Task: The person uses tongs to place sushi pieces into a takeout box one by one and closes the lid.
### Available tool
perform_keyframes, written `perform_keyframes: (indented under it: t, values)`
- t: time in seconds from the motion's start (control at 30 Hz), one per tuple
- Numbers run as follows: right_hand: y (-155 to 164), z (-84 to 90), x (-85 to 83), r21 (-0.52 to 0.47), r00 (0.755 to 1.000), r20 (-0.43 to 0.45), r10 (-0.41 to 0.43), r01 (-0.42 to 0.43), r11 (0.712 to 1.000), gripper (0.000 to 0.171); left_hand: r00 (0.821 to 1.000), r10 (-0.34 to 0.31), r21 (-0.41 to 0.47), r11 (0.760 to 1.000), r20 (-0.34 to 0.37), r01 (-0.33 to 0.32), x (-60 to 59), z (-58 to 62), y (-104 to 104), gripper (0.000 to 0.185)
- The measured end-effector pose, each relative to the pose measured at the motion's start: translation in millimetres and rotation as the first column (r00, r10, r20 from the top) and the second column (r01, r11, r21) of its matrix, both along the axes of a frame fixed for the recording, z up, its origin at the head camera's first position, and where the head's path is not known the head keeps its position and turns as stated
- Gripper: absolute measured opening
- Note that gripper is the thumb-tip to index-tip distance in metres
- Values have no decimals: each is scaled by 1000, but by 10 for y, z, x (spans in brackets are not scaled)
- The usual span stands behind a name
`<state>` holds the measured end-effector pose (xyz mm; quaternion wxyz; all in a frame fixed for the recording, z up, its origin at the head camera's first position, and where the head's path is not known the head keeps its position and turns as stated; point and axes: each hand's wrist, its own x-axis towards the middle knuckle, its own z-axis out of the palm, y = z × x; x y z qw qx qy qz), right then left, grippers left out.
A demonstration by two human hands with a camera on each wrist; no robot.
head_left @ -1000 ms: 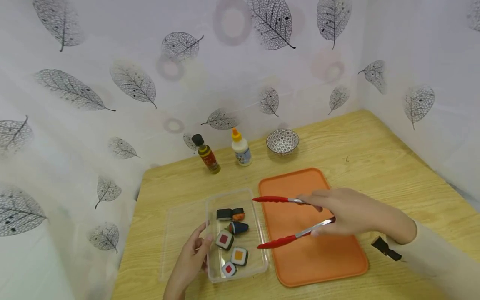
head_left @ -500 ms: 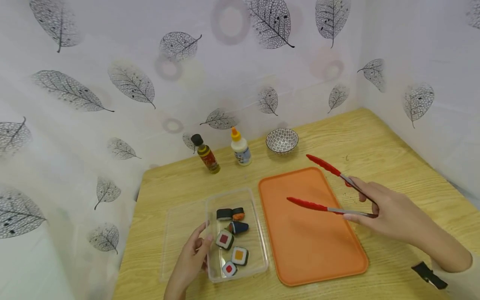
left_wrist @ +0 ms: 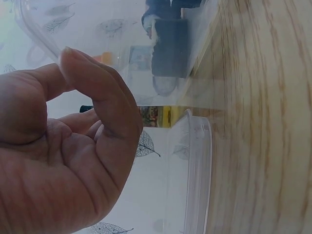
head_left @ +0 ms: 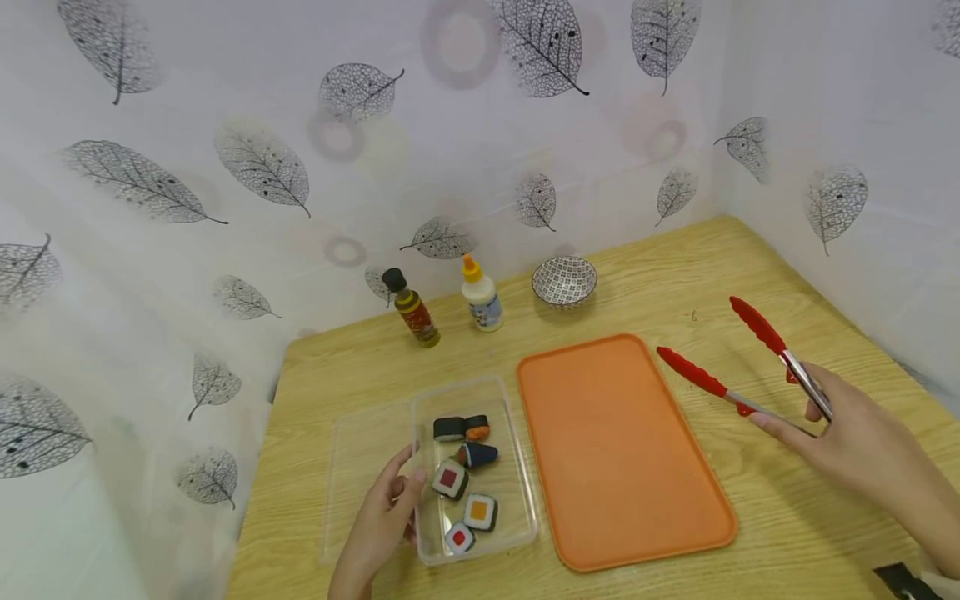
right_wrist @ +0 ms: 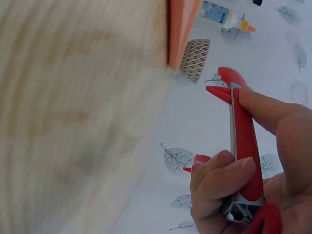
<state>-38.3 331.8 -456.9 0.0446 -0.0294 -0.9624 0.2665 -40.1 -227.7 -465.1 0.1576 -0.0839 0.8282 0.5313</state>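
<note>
My right hand [head_left: 862, 442] grips a pair of red-tipped tongs [head_left: 693, 372], whose arms are spread apart with nothing between them, over the table to the right of the orange tray [head_left: 622, 450]. In the right wrist view, fingers and thumb wrap the tongs' red handle [right_wrist: 247, 146]. My left hand [head_left: 378, 512] holds the left rim of a clear plastic container [head_left: 517, 529], fingertips at the edge. Inside lie several toy sushi pieces: a roll with an orange centre [head_left: 479, 512], one with a dark red centre [head_left: 449, 479], a small red-centred one [head_left: 459, 537] and a dark cone-shaped piece [head_left: 477, 454].
A clear lid [head_left: 352, 475] lies flat left of the container, partly behind the left hand. Along the back stand a dark-capped sauce bottle [head_left: 417, 317], a white bottle with an orange tip [head_left: 483, 304] and a patterned bowl [head_left: 565, 282]. Leaf-print curtains border the wooden table [head_left: 345, 358].
My right hand has carried the tongs from over the tray's left side to the right, past the tray's right edge. My left hand and the container have stayed in place.
</note>
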Motion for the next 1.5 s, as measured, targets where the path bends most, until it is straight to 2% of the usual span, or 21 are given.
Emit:
perform_keyframes:
  t: [0.13,0.3,0.43,0.6,0.73,0.87,0.97,1.03,1.3,1.5]
  values:
    - [98,-87,15,12,999,9,-41,40,999,56,1000,-7,2,1000,1,7,0,-9,-10,55]
    - [177,-168,4,26,995,56,-76,75,997,66,1000,-9,8,1000,-4,9,-1,-15,-11,57]
    - [236,-219,-22,15,988,134,-80,79,997,80,1000,1,16,1000,0,-1,3,-7,-4,56]
    - [301,-246,-63,-10,969,244,-43,47,999,98,1000,10,32,999,0,-10,13,-10,4,56]
    - [296,-270,-79,-24,963,268,-9,16,1000,92,1000,5,26,1000,2,-5,8,-15,-1,55]
    - [249,-285,-81,-25,969,247,-3,10,1000,88,1000,-1,11,1000,15,1,0,-12,-13,55]
    - [210,-273,-77,-19,965,262,-13,18,1000,87,1000,0,9,1000,18,0,0,-7,-16,55]
    - [192,-263,-74,-10,960,280,-12,15,1000,84,1000,0,11,1000,16,0,1,-10,-17,55]
    - [181,-239,-31,122,908,416,-56,6,993,121,1000,-1,20,1000,16,1,3,-19,-21,55]
    - [151,-230,26,110,886,459,-60,11,994,119,1000,-2,24,1000,19,2,-8,-22,-29,54]
